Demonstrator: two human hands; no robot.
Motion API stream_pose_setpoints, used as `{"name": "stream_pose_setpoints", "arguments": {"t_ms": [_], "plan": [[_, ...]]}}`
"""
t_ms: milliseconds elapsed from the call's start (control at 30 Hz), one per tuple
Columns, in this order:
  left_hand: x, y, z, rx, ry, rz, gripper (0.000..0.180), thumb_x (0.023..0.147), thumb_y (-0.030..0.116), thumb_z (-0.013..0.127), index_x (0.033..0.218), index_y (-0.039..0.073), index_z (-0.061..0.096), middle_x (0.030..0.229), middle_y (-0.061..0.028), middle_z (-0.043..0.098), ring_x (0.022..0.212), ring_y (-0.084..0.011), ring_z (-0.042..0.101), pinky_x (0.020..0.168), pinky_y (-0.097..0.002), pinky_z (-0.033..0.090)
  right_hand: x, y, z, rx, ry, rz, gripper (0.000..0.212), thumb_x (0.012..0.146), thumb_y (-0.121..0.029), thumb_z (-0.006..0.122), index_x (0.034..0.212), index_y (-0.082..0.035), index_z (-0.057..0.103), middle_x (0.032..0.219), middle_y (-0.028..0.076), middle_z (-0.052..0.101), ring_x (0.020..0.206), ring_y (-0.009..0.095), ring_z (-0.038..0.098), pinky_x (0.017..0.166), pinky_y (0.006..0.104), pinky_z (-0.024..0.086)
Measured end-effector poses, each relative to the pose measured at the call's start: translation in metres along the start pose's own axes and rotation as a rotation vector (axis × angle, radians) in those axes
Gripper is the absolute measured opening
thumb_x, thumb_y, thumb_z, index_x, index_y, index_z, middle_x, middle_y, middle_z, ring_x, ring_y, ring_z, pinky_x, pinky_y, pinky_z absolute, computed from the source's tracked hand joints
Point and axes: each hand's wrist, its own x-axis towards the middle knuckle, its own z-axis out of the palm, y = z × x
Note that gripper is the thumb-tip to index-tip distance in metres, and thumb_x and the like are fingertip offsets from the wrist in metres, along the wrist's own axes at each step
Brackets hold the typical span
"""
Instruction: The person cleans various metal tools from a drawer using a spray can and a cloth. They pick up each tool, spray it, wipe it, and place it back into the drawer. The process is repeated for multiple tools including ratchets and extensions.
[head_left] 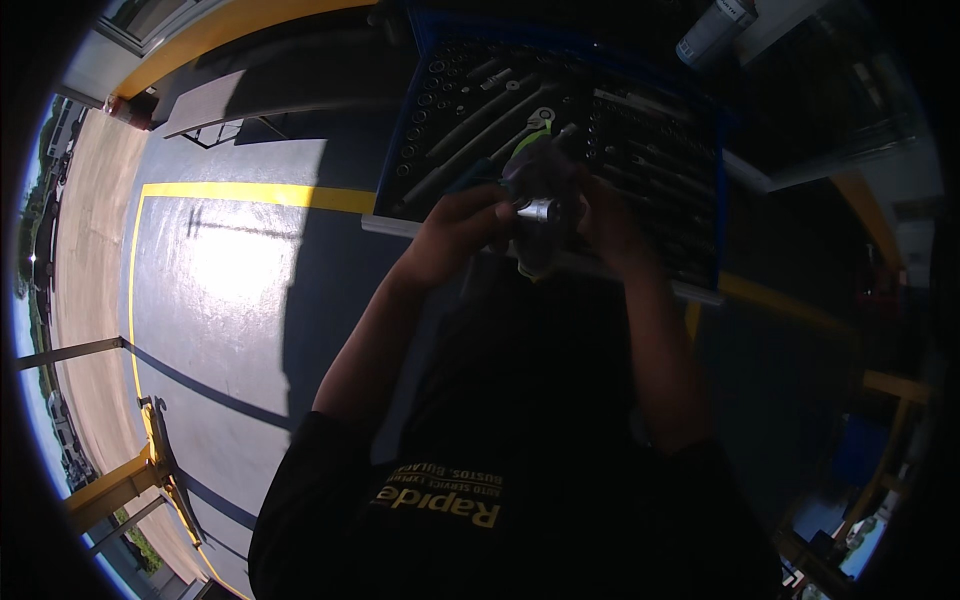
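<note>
The person wore a black short-sleeved shirt [520, 480]. The sleeves ended above the elbows, so both forearms were bare. The left hand [462, 222] and the right hand [612, 225] had no gloves, and no watch or ring could be seen, though the right hand lay in deep shadow. On the chest of the shirt there was yellow printed lettering [440, 497], which appeared upside down from this view, with a smaller line of yellow letters next to the bigger one.

A small shiny metal socket [537, 209] sits between both hands, held above the open blue tool tray [404, 150]
</note>
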Motion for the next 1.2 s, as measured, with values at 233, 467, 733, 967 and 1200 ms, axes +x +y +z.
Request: {"name": "stream_pose_setpoints", "arguments": {"t_ms": [233, 467, 733, 967, 1200], "plan": [[0.004, 0.029, -0.013, 0.165, 0.019, 0.046, 0.030, 0.098, 0.029, 0.058, 0.092, 0.001, 0.066, 0.080, -0.0058, 0.063, 0.071, -0.0098, 0.059, 0.065, -0.0260, 0.047, -0.009, -0.076, 0.012, 0.462, -0.195, -0.198, 0.048, 0.094, -0.031, 0.063, 0.134, -0.006, 0.050, 0.126, 0.011, 0.059, 0.113, 0.022, 0.060, 0.095, 0.0367, 0.051], [0.015, 0.005, 0.009, 0.171, 0.258, 0.052, 0.038, 0.096, 0.024, 0.062, 0.119, -0.004, 0.052, 0.085, -0.0068, 0.065, 0.066, -0.0081, 0.060, 0.056, -0.0225, 0.047, -0.032, -0.096, 0.014, 0.515, 0.053, -0.024, 0.045, 0.097, -0.034, 0.059, 0.132, -0.006, 0.054, 0.123, 0.011, 0.058, 0.111, 0.023, 0.060, 0.093, 0.0345, 0.053], [0.018, -0.010, 0.019, 0.086, 0.203, -0.097, 0.028, 0.095, 0.024, 0.061, 0.105, -0.001, 0.057, 0.077, -0.0049, 0.062, 0.063, -0.0070, 0.056, 0.054, -0.0224, 0.044, -0.027, -0.069, 0.031, -0.404, 0.144, -0.385, 0.040, 0.082, -0.002, 0.070, 0.120, -0.007, 0.058, 0.118, 0.012, 0.060, 0.106, 0.024, 0.062, 0.086, 0.0361, 0.052], [0.015, 0.013, 0.011, 0.270, 0.099, 0.073, 0.026, 0.092, 0.024, 0.065, 0.100, 0.000, 0.062, 0.083, -0.0049, 0.065, 0.074, -0.0081, 0.060, 0.065, -0.0249, 0.048, -0.032, -0.082, 0.017, -0.364, 0.009, -0.207, 0.033, 0.083, -0.012, 0.070, 0.113, -0.005, 0.061, 0.105, 0.011, 0.066, 0.097, 0.020, 0.066, 0.079, 0.0346, 0.053], [0.027, -0.008, -0.009, 0.258, 0.301, 0.113, 0.027, 0.091, 0.024, 0.065, 0.098, -0.001, 0.062, 0.079, -0.0053, 0.065, 0.070, -0.0093, 0.060, 0.064, -0.0257, 0.048, -0.023, -0.064, -0.031, -0.070, 0.330, 0.053, 0.051, 0.091, -0.044, 0.062, 0.124, -0.005, 0.059, 0.108, 0.011, 0.064, 0.101, 0.022, 0.062, 0.085, 0.0360, 0.050]]}}
